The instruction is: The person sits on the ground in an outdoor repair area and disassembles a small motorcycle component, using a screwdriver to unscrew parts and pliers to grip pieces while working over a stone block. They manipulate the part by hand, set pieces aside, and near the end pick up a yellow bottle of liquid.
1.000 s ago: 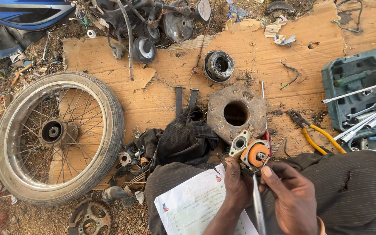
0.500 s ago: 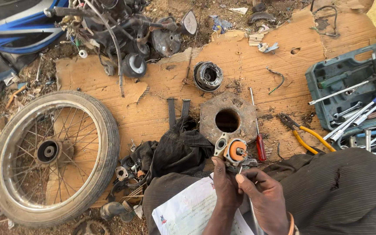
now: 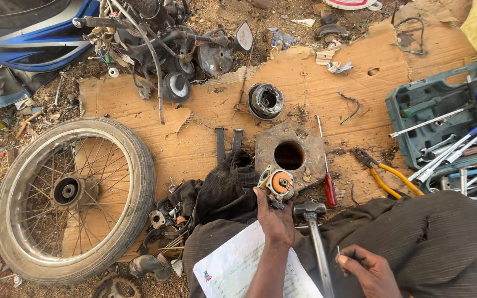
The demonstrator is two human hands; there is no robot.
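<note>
The left hand (image 3: 274,218) was up in front of the lap, arm coming straight from the bottom edge, fingers wrapped shut around the base of a small round engine part (image 3: 279,183) with an orange centre, held upright just over the near edge of the cardboard (image 3: 316,94). The right hand (image 3: 366,271) sat lower, at the right knee, thumb and forefinger pinched closed on a thin pin (image 3: 338,252), too small to tell more. Between the two hands a hammer (image 3: 311,221) lay across the lap, head away from the person, handle running down out of view. A white printed sheet of paper (image 3: 233,270) with a small red-and-blue mark at its corner rested on the left thigh, under the left forearm. Just beyond the held part lay a rusty square plate (image 3: 305,144) with a round hole, and right beside that a red-handled screwdriver (image 3: 329,185). Yellow-handled pliers (image 3: 387,175) lay further right, near a green open tool case (image 3: 415,110) crammed with wrenches. A round ringed part (image 3: 266,101) sat farther up the cardboard. Well off to the left a spoked wheel (image 3: 139,182) with its tyre lay flat, and a dark cloth (image 3: 224,190) was bunched between it and the left hand.
</note>
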